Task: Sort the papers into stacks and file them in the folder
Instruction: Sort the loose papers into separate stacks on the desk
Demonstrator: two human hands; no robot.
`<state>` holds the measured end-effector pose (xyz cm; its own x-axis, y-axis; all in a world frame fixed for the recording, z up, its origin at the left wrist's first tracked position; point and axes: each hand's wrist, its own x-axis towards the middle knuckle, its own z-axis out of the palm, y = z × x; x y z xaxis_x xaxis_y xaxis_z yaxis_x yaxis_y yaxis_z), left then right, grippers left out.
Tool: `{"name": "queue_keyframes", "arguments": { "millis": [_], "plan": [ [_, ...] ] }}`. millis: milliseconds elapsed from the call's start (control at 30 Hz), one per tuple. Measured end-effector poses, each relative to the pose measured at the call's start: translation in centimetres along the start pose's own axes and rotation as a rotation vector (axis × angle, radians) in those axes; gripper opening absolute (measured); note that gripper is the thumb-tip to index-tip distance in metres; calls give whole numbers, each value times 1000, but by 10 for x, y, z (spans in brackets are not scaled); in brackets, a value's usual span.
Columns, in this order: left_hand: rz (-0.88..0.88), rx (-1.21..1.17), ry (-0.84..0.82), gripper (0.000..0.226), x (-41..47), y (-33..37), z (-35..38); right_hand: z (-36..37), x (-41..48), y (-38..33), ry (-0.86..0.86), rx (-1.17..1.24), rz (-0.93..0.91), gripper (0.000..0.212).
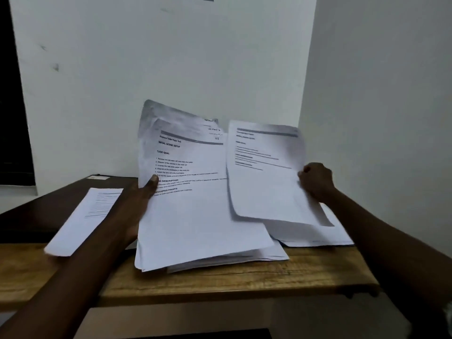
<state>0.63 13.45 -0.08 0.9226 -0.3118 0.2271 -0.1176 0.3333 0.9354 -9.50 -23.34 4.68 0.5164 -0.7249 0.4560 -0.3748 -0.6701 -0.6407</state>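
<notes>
My left hand [139,199] grips a thick bundle of printed sheets [190,211] by its left edge, thumb on the front page, and holds it tilted up above the wooden table [220,282]. My right hand [316,181] pinches the right edge of a single printed sheet [264,182], lifted beside the bundle. Under that sheet a low stack of white papers [315,237] lies flat on the table's right side. Another small stack of papers [85,218] lies at the left. No folder is in view.
A dark desk surface [36,216] adjoins the wooden table at the left, with a small white label [97,177] near its back. White walls close in behind and on the right. A dark window edge [12,118] sits far left.
</notes>
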Motion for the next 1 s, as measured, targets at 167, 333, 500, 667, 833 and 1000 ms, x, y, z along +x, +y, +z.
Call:
{"name": "queue_keyframes", "arguments": {
  "millis": [167,333,500,667,833,1000],
  "plan": [
    [20,69,15,22,-2,-11,2,-13,18,64,-118,-377,53,20],
    [-8,-26,-88,25,-8,-16,-2,2,-7,88,-28,-605,-63,16],
    [3,-69,-104,28,-11,-14,-2,18,-15,65,37,-756,-249,29],
    [2,-121,-85,40,-11,-14,-1,27,-56,-46,-409,494,-133,55],
    [30,-138,-29,48,-16,-11,-7,37,-83,-91,-464,707,-175,40],
    [1,-194,-48,41,-16,-10,-3,43,-72,-81,-333,728,-135,17]
  ]
}}
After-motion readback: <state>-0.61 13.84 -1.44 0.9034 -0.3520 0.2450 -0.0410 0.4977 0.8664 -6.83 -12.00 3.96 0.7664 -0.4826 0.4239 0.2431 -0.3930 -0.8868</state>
